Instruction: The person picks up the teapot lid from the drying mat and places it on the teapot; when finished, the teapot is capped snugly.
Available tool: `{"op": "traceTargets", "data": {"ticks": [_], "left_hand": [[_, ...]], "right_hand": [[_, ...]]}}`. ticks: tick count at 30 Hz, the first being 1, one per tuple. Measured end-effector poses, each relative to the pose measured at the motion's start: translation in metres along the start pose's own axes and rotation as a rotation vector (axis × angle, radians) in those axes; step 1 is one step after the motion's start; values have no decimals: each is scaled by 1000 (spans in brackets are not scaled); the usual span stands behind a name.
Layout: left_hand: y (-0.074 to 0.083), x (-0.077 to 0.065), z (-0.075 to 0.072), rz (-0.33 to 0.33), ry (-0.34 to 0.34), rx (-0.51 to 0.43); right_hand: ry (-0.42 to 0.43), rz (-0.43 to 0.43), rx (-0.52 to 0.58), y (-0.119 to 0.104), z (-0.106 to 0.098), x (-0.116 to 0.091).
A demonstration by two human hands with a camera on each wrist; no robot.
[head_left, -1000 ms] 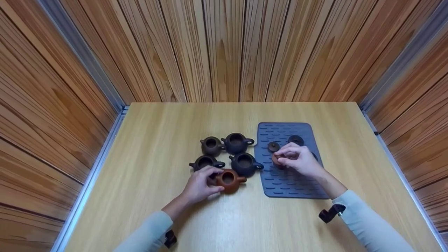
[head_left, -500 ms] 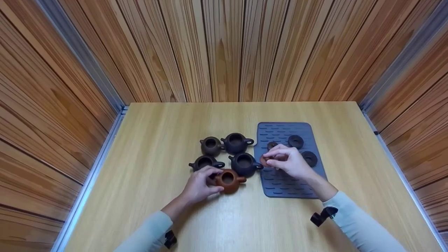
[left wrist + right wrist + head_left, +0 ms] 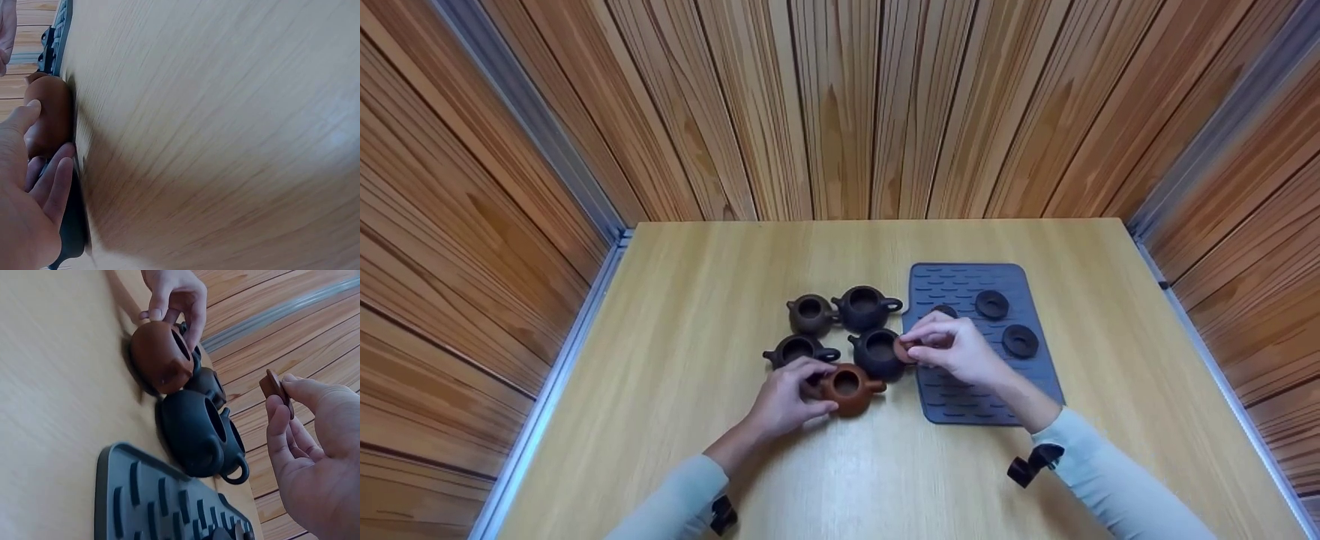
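My left hand (image 3: 791, 401) holds the reddish-brown teapot (image 3: 855, 409) from its left side, at the table's surface. In the left wrist view the thumb lies on the teapot's body (image 3: 53, 112). The teapot's top is uncovered. My right hand (image 3: 960, 356) pinches a small reddish-brown teapot lid (image 3: 903, 351) between thumb and fingers. Seen from the head, that lid is over the right side of a black teapot (image 3: 876, 361). In the right wrist view the lid (image 3: 274, 391) is held up in the air, apart from the teapots.
Behind the left hand stand more lidless teapots: a dark one (image 3: 797, 349), a brown one (image 3: 810, 315) and a black one (image 3: 864, 309). A grey ridged mat (image 3: 960, 405) carries dark lids (image 3: 1020, 341), one partly hidden by the right hand. Wooden walls (image 3: 840, 112) enclose the table.
My right hand has carried the reddish-brown lid leftward from over the mat to the black teapot's right side. The left hand and the reddish-brown teapot have stayed in place.
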State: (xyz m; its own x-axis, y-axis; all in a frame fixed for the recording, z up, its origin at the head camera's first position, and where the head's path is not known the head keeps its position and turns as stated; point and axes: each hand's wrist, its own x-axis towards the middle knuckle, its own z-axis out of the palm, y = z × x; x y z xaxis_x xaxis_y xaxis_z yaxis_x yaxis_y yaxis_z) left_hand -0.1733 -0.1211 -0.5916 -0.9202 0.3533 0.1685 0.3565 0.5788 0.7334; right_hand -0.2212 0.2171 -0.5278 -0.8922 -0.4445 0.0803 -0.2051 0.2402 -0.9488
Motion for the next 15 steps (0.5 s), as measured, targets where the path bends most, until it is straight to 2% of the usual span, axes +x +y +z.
{"op": "traceTargets", "data": {"ticks": [15], "left_hand": [[2,-1,-1,-25,-9,-12]], "right_hand": [[-39,-9,0,-14,25,13]]}}
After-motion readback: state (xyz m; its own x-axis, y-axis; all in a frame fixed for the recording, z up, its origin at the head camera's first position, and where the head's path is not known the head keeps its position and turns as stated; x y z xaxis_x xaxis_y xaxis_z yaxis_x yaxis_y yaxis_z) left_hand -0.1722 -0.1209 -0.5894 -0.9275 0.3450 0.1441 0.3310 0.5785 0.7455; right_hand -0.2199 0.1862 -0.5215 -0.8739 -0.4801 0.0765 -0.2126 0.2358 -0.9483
